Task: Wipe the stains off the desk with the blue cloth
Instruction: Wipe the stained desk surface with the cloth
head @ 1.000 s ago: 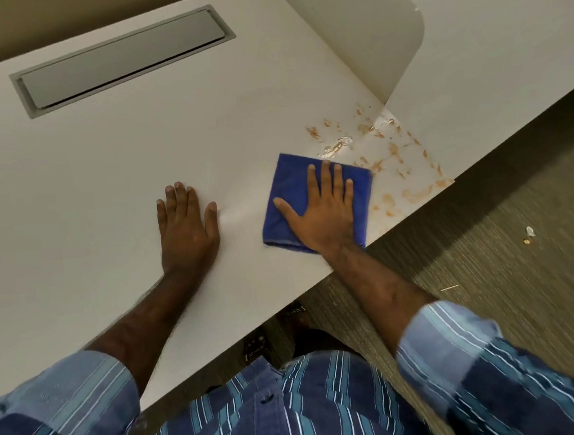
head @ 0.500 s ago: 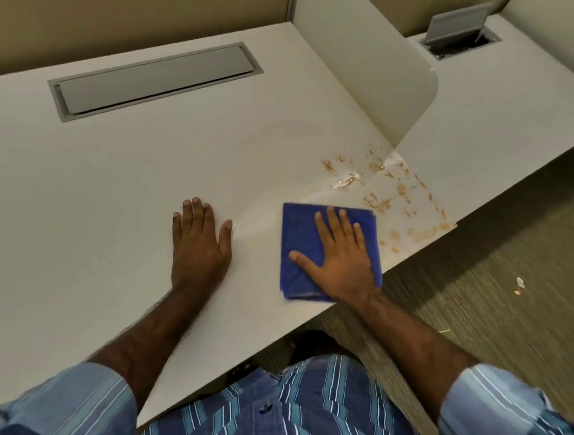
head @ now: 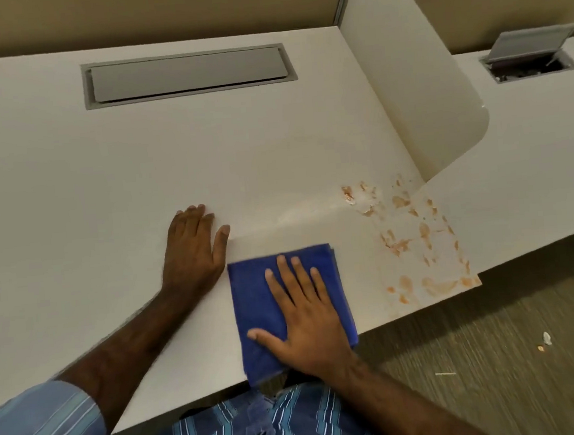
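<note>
Two hands, one blue cloth (head: pixel 287 306), one desk (head: pixel 71 200), two cable hatches, many orange stains (head: pixel 417 238).

There is only 1 view, from the camera on my head. It looks forward and steeply down over the near edge of the desk (head: pixel 71 200), close enough that my shirt (head: pixel 247 433) fills the bottom. It reaches the back edge, the divider (head: pixel 417 104) and the floor (head: pixel 495 355).

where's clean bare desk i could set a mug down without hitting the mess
Best: the wide bare stretch left of the left hand, below the closed grey hatch. Also free between that hatch and the hands. Avoid the right corner: stains spread from the divider panel to the desk edge, beside the blue cloth.
</note>
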### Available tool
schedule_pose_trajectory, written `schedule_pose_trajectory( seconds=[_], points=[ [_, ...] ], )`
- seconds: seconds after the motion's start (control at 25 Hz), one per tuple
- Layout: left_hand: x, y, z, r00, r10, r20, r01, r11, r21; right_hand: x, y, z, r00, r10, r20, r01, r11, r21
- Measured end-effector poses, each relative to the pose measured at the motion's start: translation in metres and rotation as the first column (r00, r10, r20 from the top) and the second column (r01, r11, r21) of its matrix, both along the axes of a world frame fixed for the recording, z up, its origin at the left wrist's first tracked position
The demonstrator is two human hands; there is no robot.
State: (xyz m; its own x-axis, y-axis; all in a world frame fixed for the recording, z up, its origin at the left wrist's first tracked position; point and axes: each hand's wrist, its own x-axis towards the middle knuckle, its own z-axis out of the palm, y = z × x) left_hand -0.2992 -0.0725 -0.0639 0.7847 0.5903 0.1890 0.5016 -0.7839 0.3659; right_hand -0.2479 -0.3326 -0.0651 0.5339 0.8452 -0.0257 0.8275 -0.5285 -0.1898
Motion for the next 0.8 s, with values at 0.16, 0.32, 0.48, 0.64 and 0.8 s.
schedule_pose_trajectory(
  seconds=[0.16, 0.32, 0.48, 0.64, 0.8],
  points=[
    [0.027, -0.004, -0.001, 0.998, 0.025, 0.054, -0.024, 0.999, -0.031, 0.046, 0.013, 0.002, 0.992, 0.124, -0.011, -0.124, 0.992, -0.001],
    [0.043, 0.0, -0.007, 0.993, 0.116, 0.006, -0.115, 0.991, -0.065, 0.128, 0.099, 0.004, 0.991, 0.13, 0.025, -0.132, 0.99, 0.059],
    [0.043, 0.002, -0.011, 0.991, 0.114, -0.073, -0.117, 0.992, -0.039, 0.226, 0.145, 0.006, 0.997, -0.07, 0.036, 0.068, 0.996, 0.051],
    [0.044, -0.001, -0.006, 0.983, 0.139, -0.116, -0.15, 0.985, -0.087, 0.273, 0.142, 0.005, 0.966, -0.259, 0.016, 0.259, 0.966, 0.01],
    [0.045, -0.001, -0.004, 0.985, 0.148, -0.089, -0.156, 0.984, -0.092, 0.218, 0.148, 0.011, 0.988, -0.155, 0.002, 0.155, 0.988, -0.015]
  ],
)
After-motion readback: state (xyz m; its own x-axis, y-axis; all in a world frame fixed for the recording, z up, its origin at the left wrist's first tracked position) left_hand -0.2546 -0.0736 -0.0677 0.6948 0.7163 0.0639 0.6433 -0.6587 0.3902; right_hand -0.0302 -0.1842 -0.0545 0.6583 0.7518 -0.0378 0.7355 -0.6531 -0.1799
